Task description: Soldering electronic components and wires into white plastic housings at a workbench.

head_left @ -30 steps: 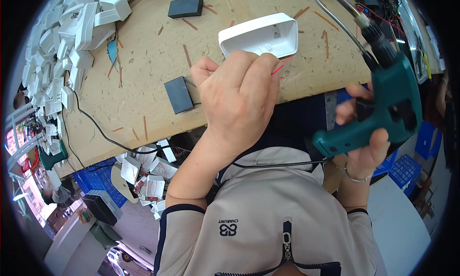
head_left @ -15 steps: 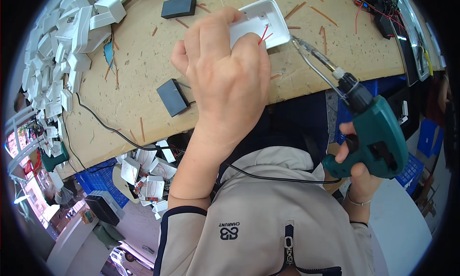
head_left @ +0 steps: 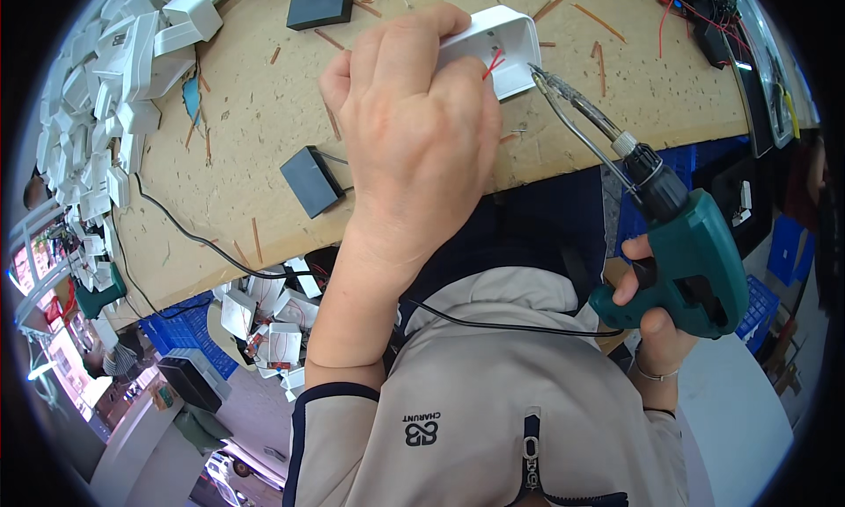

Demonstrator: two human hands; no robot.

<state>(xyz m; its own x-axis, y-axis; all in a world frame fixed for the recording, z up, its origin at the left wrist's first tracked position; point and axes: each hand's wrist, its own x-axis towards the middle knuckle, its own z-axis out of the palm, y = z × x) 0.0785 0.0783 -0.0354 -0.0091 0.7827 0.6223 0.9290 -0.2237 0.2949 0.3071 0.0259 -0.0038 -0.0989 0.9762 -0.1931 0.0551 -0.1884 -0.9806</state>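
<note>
Fingers of my left hand [head_left: 414, 128] are closed round a white plastic housing [head_left: 521, 39], a shallow open box tilted above the table. Two short red wires [head_left: 495, 64] stick up by my fingertips; the back of the hand hides much of the box. My right hand [head_left: 662, 335] grips a green soldering gun [head_left: 702, 243] by its handle, fingers near the trigger. The gun's metal tip and bent feed tube reach to the right end wall of the housing. Whether they touch it, I cannot tell.
Black boxes with leads, one at the back [head_left: 319, 9] and one left of my wrist [head_left: 312, 182], lie on the table [head_left: 238, 146]. White housings [head_left: 132, 54] pile up at left. Copper-coloured strips [head_left: 598, 23] are scattered about. A black cord [head_left: 189, 230] crosses the front edge.
The housing has tilted up more and shifted slightly right in my left hand. The soldering gun has moved slightly down, its tip now overlapping the housing's right end.
</note>
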